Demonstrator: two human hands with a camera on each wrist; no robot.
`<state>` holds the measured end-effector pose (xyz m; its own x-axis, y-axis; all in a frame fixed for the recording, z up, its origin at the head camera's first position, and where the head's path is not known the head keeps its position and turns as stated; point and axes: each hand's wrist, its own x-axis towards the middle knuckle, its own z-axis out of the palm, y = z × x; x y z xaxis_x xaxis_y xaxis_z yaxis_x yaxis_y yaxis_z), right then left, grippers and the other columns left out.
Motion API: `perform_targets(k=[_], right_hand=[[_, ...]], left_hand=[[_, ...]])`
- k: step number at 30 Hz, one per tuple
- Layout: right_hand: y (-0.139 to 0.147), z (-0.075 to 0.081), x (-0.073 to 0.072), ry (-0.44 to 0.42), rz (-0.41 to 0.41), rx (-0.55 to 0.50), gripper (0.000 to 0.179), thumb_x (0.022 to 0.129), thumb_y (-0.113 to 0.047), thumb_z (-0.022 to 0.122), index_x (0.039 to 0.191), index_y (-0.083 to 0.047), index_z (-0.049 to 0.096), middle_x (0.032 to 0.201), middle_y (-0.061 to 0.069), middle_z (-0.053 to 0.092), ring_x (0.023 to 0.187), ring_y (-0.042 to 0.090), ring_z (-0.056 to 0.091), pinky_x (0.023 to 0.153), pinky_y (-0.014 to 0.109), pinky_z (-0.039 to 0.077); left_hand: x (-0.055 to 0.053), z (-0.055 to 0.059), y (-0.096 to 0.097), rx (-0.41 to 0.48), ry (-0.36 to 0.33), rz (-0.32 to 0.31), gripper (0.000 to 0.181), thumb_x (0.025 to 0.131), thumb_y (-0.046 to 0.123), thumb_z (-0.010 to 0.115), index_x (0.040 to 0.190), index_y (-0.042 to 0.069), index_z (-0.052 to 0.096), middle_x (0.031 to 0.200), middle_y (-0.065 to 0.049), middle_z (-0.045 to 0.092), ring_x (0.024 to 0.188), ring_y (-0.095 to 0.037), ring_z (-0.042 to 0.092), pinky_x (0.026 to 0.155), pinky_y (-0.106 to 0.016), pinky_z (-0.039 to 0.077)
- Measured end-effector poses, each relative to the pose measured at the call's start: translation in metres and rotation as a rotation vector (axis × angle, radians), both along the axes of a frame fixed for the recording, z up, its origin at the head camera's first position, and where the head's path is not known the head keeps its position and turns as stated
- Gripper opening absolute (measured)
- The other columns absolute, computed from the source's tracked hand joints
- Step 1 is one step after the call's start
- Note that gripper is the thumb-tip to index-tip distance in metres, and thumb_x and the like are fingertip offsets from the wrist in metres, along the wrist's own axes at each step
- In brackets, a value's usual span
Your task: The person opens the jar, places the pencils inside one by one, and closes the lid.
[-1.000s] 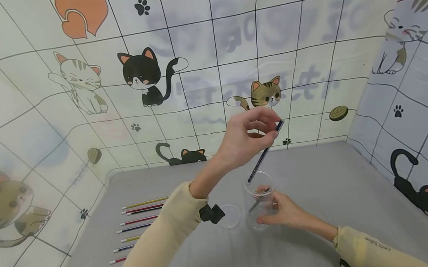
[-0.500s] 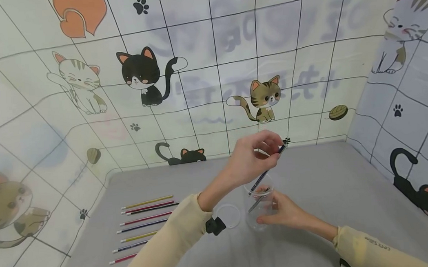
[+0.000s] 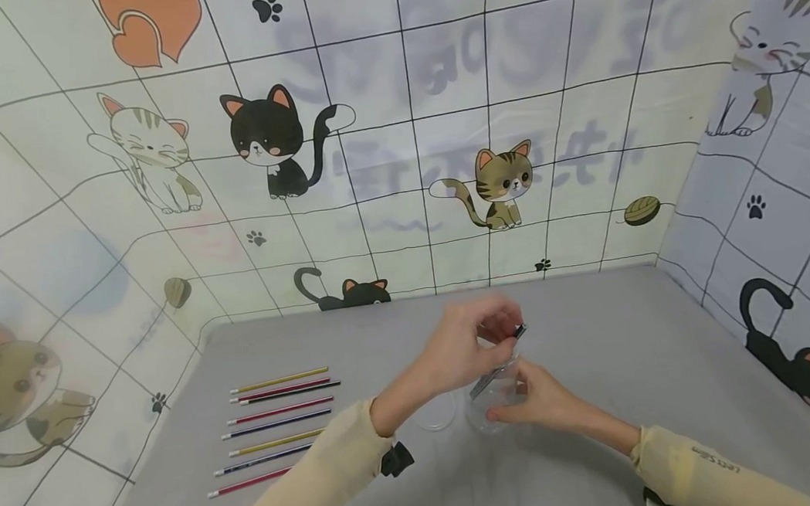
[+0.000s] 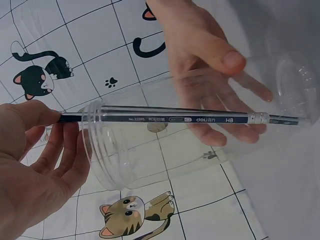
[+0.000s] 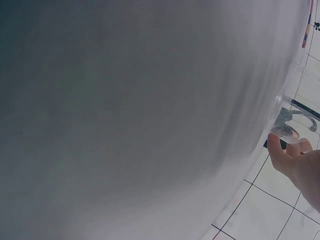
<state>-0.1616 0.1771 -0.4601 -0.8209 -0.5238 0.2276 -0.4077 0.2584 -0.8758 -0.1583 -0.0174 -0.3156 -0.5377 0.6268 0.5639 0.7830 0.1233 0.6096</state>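
A dark blue pencil [image 4: 170,119], printed "deli" and "HB", lies slanted with most of its length inside a clear jar [image 4: 165,147]; only its outer end shows beyond the open rim. The left hand [image 3: 462,342] pinches that end between thumb and fingers, at the mouth of the jar. The right hand [image 3: 542,395] grips the jar from the right, thumb on the near side. Just left of the jar, a clear disc [image 3: 434,412] lies flat on the grey cloth [image 3: 613,349] that covers the table. Farther left, eight pencils [image 3: 279,418] in yellow, red, black and blue lie side by side, white ends to the left; the nearest runs partly behind a cream sleeve [image 3: 314,475]. Soft shadows and faint creases cross the near part of the cloth.

Beyond the table's far edge rises a white hanging [image 3: 380,76] ruled with black grid lines, faint reversed lettering showing on it. A black-and-white cat [image 3: 267,141] and a brown tabby [image 3: 505,185] are printed there, and an orange heart [image 3: 157,24] at far left. Similar patterned sides flank the table left and right.
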Motion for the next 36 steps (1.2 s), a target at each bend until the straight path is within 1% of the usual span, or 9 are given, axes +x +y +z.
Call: perform_targets(k=[4,7,10,14,17,23,28,33,36], right_hand=[[0.0,0.0,0.001,0.001,-0.005,0.006,0.079,0.081,-0.023,0.085,0.146,-0.01,0.043,0.138,0.008,0.053,0.112,0.024,0.055,0.09,0.048,0.049],[0.0,0.0,0.001,-0.007,0.002,-0.001,0.079,0.081,-0.023,0.085,0.147,-0.01,0.043,0.142,0.009,0.05,0.119,0.023,0.053,0.092,0.052,0.047],[0.0,-0.001,0.0,-0.004,0.01,-0.011,0.078,0.082,-0.021,0.085,0.147,-0.013,0.042,0.143,0.009,0.049,0.12,0.023,0.053,0.092,0.053,0.047],[0.0,-0.002,-0.001,0.01,0.019,-0.019,0.079,0.082,-0.02,0.084,0.148,-0.014,0.041,0.143,0.008,0.05,0.118,0.022,0.055,0.09,0.046,0.05],[0.0,-0.002,-0.001,0.02,0.024,-0.022,0.075,0.082,-0.019,0.084,0.145,-0.013,0.044,0.139,0.007,0.053,0.115,0.02,0.056,0.088,0.043,0.05],[-0.001,-0.001,0.0,0.034,0.013,-0.026,0.069,0.081,-0.018,0.085,0.14,-0.011,0.049,0.131,0.006,0.059,0.113,0.02,0.058,0.089,0.046,0.05],[-0.004,-0.001,0.0,0.058,-0.011,-0.025,0.069,0.08,-0.018,0.086,0.137,-0.006,0.05,0.132,0.009,0.058,0.117,0.023,0.056,0.09,0.048,0.05],[-0.005,-0.001,0.0,0.069,-0.032,-0.011,0.072,0.078,-0.02,0.087,0.138,-0.002,0.05,0.138,0.015,0.053,0.122,0.029,0.053,0.09,0.047,0.051],[-0.004,-0.002,-0.001,0.074,-0.041,-0.001,0.073,0.078,-0.02,0.088,0.138,-0.001,0.05,0.141,0.018,0.051,0.123,0.032,0.053,0.091,0.047,0.051]], left_hand=[[0.004,-0.008,-0.003,-0.02,0.023,-0.005,0.023,0.083,-0.014,0.069,0.101,-0.001,0.063,0.089,-0.008,0.066,0.078,-0.006,0.063,0.072,-0.017,0.054],[0.006,-0.011,-0.006,-0.037,0.047,-0.006,0.021,0.083,-0.013,0.069,0.098,-0.001,0.063,0.089,-0.008,0.066,0.079,-0.007,0.064,0.073,-0.017,0.053],[0.008,-0.012,-0.009,-0.06,0.063,0.014,0.017,0.083,-0.012,0.068,0.096,-0.001,0.065,0.089,-0.008,0.067,0.08,-0.009,0.065,0.073,-0.016,0.053],[0.01,-0.01,-0.012,-0.082,0.066,0.053,0.012,0.084,-0.009,0.065,0.093,-0.001,0.068,0.089,-0.008,0.069,0.08,-0.011,0.065,0.075,-0.017,0.053],[0.012,-0.009,-0.015,-0.065,0.058,0.082,0.009,0.085,-0.006,0.064,0.091,-0.001,0.069,0.09,-0.009,0.069,0.081,-0.011,0.064,0.076,-0.019,0.054],[0.012,-0.007,-0.024,-0.013,0.068,0.126,0.009,0.086,-0.002,0.064,0.093,-0.001,0.07,0.091,-0.008,0.069,0.081,-0.011,0.064,0.076,-0.023,0.055],[0.013,-0.011,-0.046,0.026,0.056,0.194,0.014,0.087,-0.003,0.061,0.096,0.002,0.07,0.092,-0.008,0.07,0.084,-0.012,0.066,0.076,-0.025,0.056],[0.014,-0.023,-0.08,0.07,0.03,0.269,0.016,0.085,-0.006,0.063,0.095,0.005,0.07,0.091,-0.004,0.07,0.082,-0.013,0.067,0.072,-0.028,0.057],[0.017,-0.032,-0.1,0.075,0.0,0.297,0.02,0.085,-0.009,0.065,0.097,0.006,0.069,0.092,-0.002,0.069,0.081,-0.014,0.066,0.071,-0.03,0.058]])
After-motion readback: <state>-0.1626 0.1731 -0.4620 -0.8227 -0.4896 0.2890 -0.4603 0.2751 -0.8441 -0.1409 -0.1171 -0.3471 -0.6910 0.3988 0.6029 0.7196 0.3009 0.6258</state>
